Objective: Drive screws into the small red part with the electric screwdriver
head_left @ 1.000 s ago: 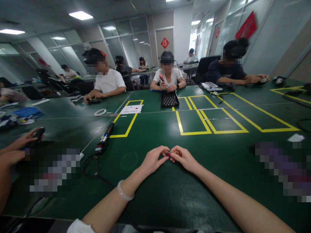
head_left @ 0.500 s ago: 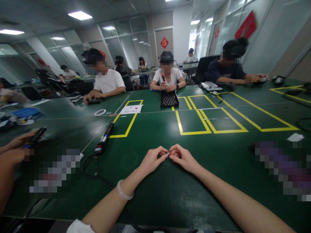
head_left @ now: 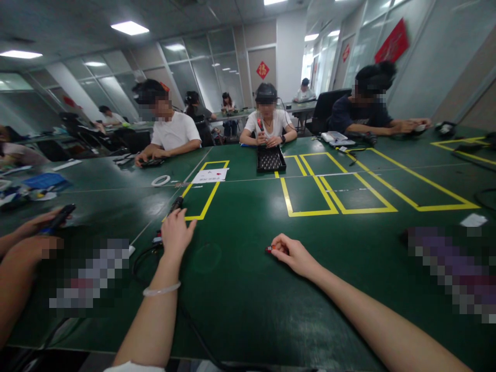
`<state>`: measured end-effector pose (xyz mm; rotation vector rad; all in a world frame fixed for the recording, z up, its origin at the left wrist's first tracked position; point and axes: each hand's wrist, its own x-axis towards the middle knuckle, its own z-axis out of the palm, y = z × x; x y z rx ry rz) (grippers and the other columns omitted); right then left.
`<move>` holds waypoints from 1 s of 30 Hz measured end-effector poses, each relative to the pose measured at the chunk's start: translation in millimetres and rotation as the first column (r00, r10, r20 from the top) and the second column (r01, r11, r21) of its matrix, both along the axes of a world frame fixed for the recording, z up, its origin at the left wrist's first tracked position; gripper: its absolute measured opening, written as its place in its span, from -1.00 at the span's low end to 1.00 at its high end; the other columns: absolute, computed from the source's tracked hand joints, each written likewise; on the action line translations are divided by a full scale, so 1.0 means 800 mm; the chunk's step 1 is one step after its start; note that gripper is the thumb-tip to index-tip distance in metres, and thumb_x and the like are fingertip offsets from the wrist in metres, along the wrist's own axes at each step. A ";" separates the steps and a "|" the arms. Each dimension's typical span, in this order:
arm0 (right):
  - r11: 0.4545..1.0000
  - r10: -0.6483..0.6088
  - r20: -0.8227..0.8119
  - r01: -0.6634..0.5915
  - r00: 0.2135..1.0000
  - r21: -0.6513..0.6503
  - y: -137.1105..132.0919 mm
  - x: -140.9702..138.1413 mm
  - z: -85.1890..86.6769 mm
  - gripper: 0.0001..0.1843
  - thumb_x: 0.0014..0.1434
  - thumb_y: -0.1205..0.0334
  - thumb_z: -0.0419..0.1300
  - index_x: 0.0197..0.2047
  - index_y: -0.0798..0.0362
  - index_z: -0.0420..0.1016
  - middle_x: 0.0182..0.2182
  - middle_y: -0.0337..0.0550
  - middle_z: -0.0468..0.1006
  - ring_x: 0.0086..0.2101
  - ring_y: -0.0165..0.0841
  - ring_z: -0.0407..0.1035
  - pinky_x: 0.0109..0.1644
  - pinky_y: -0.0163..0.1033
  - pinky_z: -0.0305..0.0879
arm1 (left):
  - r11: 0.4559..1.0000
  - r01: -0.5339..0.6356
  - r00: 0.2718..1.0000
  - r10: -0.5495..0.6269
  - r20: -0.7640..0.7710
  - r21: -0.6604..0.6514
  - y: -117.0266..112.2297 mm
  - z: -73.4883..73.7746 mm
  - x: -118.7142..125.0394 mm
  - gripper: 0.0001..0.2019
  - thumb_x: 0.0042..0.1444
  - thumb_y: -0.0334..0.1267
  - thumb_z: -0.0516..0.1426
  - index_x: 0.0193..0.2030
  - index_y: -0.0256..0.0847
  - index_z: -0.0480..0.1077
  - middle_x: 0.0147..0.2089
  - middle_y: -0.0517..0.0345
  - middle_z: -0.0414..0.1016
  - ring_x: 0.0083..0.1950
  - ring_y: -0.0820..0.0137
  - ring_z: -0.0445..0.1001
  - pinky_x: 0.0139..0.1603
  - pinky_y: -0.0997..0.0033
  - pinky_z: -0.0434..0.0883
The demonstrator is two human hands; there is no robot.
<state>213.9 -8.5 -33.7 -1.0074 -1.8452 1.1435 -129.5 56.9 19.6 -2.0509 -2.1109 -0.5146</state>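
Note:
My left hand [head_left: 177, 232] lies over a corded black cylindrical tool [head_left: 176, 202], which looks like an electric screwdriver. Its fingers reach across the tool's body and the thumb stands apart. Whether the fingers press on it is hard to see; the hand hides most of the barrel. The cable [head_left: 135, 266] runs from its near end toward the table's front edge. Above the table's middle, my right hand [head_left: 292, 253] is closed in a pinch on a small red and black part [head_left: 268, 249], mostly covered by the fingertips.
Yellow tape outlines [head_left: 310, 213] mark the green table [head_left: 248, 305]. A white paper [head_left: 210, 175] and a white tape ring [head_left: 160, 180] lie beyond my left hand. Opposite, a co-worker holds a red-tipped tool over a black tray [head_left: 270, 160]. Another person's hands [head_left: 39, 232] are at far left.
My left hand has left the small part and moved left and forward onto the corded tool. The right hand stays in place, still pinching the part.

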 end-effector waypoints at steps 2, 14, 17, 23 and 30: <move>1.000 0.006 0.002 -0.006 1.000 0.002 0.000 0.000 -0.002 -0.82 0.24 0.12 0.15 -0.20 0.06 0.35 -0.40 -0.22 0.45 -0.41 -0.42 0.32 -0.36 -0.35 0.21 | 0.961 -0.273 0.959 0.275 -0.074 0.035 0.002 -0.005 -0.048 -0.44 0.18 -0.07 0.01 0.24 -0.36 0.16 0.30 -0.29 0.13 0.29 -0.05 0.13 0.22 0.01 0.15; 1.000 0.020 0.024 -0.020 1.000 0.012 0.001 0.001 -0.005 -0.81 0.24 0.11 0.14 -0.19 0.06 0.36 -0.39 -0.22 0.47 -0.42 -0.42 0.33 -0.35 -0.35 0.22 | 0.804 -0.491 0.869 0.482 -0.116 -0.336 0.008 -0.019 -0.108 -0.45 0.08 -0.01 0.03 0.14 -0.29 0.26 0.14 -0.29 0.31 0.08 -0.06 0.39 -0.09 0.06 0.40; 1.000 0.017 0.029 -0.017 0.999 0.017 0.001 0.000 -0.003 -0.81 0.24 0.11 0.14 -0.20 0.06 0.36 -0.40 -0.22 0.47 -0.42 -0.42 0.33 -0.35 -0.34 0.22 | 0.825 -0.449 0.891 0.441 -0.104 -0.344 0.007 -0.014 -0.095 -0.41 0.03 0.07 0.04 0.11 -0.31 0.30 0.08 -0.28 0.35 0.02 -0.06 0.42 -0.12 0.08 0.40; 1.000 0.010 0.026 -0.010 1.000 0.025 0.001 -0.001 0.000 -0.82 0.23 0.11 0.15 -0.20 0.05 0.35 -0.41 -0.23 0.46 -0.44 -0.43 0.31 -0.36 -0.34 0.21 | 0.895 -0.322 0.947 0.301 -0.114 -0.309 0.003 -0.013 -0.042 -0.42 0.02 0.11 0.03 0.06 -0.29 0.34 0.03 -0.24 0.38 -0.03 -0.03 0.45 -0.17 0.10 0.41; 1.000 0.009 0.023 -0.010 1.000 0.027 0.003 -0.003 -0.003 -0.82 0.22 0.12 0.16 -0.20 0.05 0.35 -0.40 -0.23 0.47 -0.45 -0.43 0.31 -0.38 -0.35 0.20 | 0.956 -0.045 0.992 0.009 -0.124 -0.291 -0.014 -0.018 0.054 -0.51 0.07 0.05 0.03 0.03 -0.24 0.34 -0.04 -0.11 0.40 -0.09 0.12 0.46 -0.22 0.27 0.39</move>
